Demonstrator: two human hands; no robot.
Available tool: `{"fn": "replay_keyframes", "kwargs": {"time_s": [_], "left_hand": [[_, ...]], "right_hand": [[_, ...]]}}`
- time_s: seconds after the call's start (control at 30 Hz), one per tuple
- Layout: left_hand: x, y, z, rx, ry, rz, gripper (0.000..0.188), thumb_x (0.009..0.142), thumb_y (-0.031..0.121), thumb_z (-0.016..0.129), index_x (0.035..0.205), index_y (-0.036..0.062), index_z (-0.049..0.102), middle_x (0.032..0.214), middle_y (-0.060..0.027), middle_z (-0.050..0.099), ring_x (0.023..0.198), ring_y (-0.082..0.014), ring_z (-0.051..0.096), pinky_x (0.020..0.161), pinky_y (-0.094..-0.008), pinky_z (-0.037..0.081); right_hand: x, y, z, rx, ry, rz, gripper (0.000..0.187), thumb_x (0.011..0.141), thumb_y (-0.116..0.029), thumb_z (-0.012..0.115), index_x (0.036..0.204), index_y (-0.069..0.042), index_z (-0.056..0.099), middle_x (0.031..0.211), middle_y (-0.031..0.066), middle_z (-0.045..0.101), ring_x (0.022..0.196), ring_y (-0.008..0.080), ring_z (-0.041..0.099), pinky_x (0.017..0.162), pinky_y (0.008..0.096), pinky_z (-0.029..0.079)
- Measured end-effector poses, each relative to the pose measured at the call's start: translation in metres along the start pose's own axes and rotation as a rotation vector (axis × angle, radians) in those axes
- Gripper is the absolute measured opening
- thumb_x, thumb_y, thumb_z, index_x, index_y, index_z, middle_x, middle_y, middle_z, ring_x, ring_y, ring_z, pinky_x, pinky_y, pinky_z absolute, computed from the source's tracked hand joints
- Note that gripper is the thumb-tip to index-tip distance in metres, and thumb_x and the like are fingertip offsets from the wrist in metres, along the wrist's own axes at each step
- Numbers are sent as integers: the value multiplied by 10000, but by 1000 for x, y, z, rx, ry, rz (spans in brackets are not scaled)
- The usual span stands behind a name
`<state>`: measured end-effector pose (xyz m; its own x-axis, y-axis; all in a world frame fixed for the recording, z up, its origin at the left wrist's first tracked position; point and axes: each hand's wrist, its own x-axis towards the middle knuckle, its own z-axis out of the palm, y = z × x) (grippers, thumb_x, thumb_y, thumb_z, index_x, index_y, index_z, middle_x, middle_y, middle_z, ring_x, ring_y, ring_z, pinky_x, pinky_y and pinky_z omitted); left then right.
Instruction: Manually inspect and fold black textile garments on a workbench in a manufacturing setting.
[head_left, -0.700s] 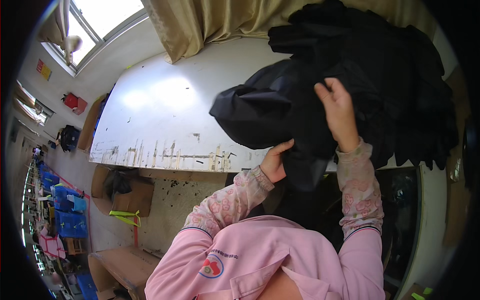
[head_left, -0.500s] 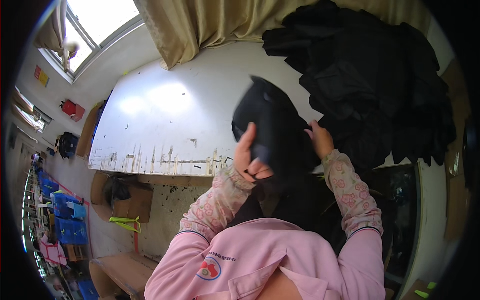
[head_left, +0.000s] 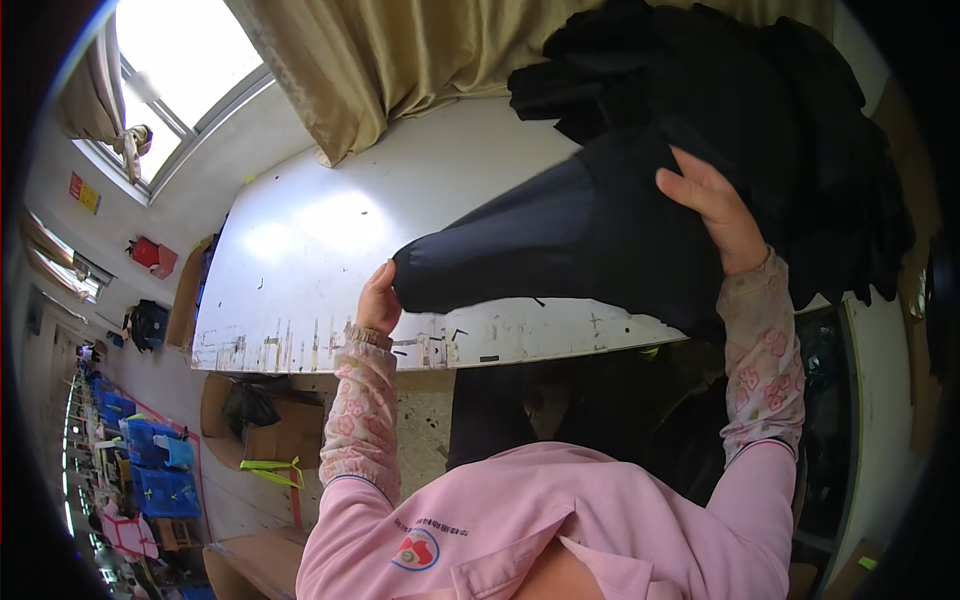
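A piece of black cloth (head_left: 540, 235), tapering like a sleeve or trouser leg, is stretched out over the near side of the white table. My left hand (head_left: 377, 302) pinches its narrow end at the left. At the wide end, my right hand (head_left: 718, 205) grips the cloth with the thumb on top, and its other fingers are partly hidden. Just beyond and to the right of that hand lies a large heap of black garments (head_left: 815, 170). The wide end overlaps the heap, so its outline there is hard to make out.
The white table (head_left: 300, 285) has a worn, stained front edge and scattered dark scraps. A gold curtain (head_left: 430, 50) hangs along its back. Under the left part stands a cardboard box (head_left: 285, 437) with a black bag. Blue bins (head_left: 165, 490) stand far left.
The cloth was bunched between my hands and is now pulled out lengthwise. My left hand has moved left with the narrow end; my right hand has gone right and farther forward.
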<state>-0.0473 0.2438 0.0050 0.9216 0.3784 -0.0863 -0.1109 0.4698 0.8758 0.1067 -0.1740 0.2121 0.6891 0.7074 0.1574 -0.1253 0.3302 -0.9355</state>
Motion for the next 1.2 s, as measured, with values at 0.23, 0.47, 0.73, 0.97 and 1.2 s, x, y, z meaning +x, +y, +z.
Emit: {"fn": "replay_keyframes", "kwargs": {"time_s": [0.23, 0.47, 0.73, 0.97, 1.2], "left_hand": [[7, -57, 47, 477, -183, -165, 399, 978, 197, 452, 1331, 13, 469, 1304, -110, 538, 1142, -214, 540, 992, -332, 444], [-10, -167, 75, -104, -330, -283, 346, 990, 213, 422, 1229, -10, 536, 1194, -127, 593, 1086, -240, 578, 949, -359, 475], [28, -99, -52, -565, -309, -322, 319, 903, 191, 569, 1195, 64, 550, 1066, -105, 597, 889, -180, 567, 803, -348, 476], [5, 37, -4, -70, 81, 241, 377, 949, 187, 536, 1292, 39, 491, 1231, -152, 586, 1079, -288, 596, 943, -442, 488], [2, -18, -162, 1192, 532, 4, 580, 700, 88, 798, 1196, -7, 512, 951, -157, 664, 878, -244, 639, 792, -358, 512]], "right_hand": [[63, -24, 144, 31, -420, -153, 644, 811, -213, 727, 1297, 78, 422, 938, 116, 613, 727, 135, 627, 598, 251, 498], [87, -18, 185, 222, -355, -141, 820, 775, -49, 715, 1409, 131, 227, 1054, 244, 592, 765, 255, 646, 530, 367, 539], [93, -37, 171, 207, -330, -365, 629, 765, -80, 719, 1304, 88, 442, 822, 139, 636, 569, 202, 614, 502, 320, 503], [73, 39, -3, -182, 19, -401, 680, 822, -98, 707, 1374, 96, 359, 1234, 159, 568, 1078, 181, 577, 920, 267, 463], [36, 297, -50, -966, 244, 191, 707, 736, -225, 755, 1306, 24, 418, 1119, 266, 606, 1075, 394, 580, 913, 421, 470]]}}
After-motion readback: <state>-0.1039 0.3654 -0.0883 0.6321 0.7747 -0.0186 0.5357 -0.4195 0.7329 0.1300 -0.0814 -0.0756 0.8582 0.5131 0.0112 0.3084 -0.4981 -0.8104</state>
